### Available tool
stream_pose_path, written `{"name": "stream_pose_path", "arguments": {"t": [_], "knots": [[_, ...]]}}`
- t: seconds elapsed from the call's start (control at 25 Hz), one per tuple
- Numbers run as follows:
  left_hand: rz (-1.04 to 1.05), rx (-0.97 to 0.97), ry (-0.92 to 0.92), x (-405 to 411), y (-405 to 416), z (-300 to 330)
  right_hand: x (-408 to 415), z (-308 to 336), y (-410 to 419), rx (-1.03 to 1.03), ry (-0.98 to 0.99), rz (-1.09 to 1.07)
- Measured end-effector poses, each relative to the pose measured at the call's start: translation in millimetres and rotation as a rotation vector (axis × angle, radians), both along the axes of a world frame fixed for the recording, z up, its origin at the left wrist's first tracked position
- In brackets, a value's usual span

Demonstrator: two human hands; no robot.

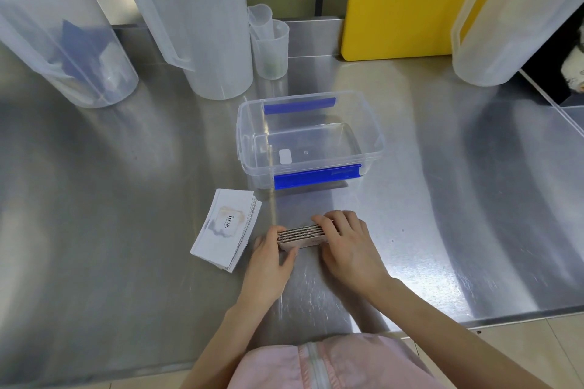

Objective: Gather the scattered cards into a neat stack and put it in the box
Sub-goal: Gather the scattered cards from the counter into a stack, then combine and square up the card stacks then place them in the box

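- Head view: a bundle of cards [301, 235] is held on edge on the steel table [442, 199], near the middle of its front edge; the left hand [271, 257] is closed around the bundle's left end and the right hand [346, 238] is curled over its top and right end, so both sets of fingers are bent shut on the cards.
- A second pile of cards [226, 227] lies flat just to the left, slightly fanned and not yet joined; it could be left out of the stack, or scattered if brushed by the left wrist.
- The bundle's edges look uneven; if squeezed hard the cards may buckle or spring loose; if gripped loosely, some may slide out onto the smooth steel.
- The open box [308, 139] stands just beyond the hands; its near blue clip [316, 176] could catch the stack on the way in.
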State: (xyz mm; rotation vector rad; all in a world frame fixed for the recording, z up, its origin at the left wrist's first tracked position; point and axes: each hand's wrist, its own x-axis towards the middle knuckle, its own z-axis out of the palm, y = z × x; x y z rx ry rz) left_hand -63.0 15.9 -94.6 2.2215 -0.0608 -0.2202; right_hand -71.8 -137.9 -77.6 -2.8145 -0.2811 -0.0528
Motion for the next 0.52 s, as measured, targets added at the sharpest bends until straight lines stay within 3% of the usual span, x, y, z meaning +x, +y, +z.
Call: {"name": "stream_pose_path", "arguments": {"t": [0.12, 0.36, 0.44, 0.52], "knots": [[0.018, -0.002, 0.036, 3.0, -3.4, -0.4, 5.1, -0.5, -4.4, 0.132, 0.051, 0.029], [0.03, -0.012, 0.039, 2.0, -1.7, 0.8, 5.8, 5.6, -20.9, 1.049, 0.277, -0.405], [0.024, -0.01, 0.039, 1.4, -2.1, 0.9, 0.7, -0.1, -22.4, 1.1, 0.375, -0.398], [0.017, -0.021, 0.038, 1.1, -4.7, 1.1, -4.6, -3.8, -19.5, 0.965, 0.423, -0.303]]}}
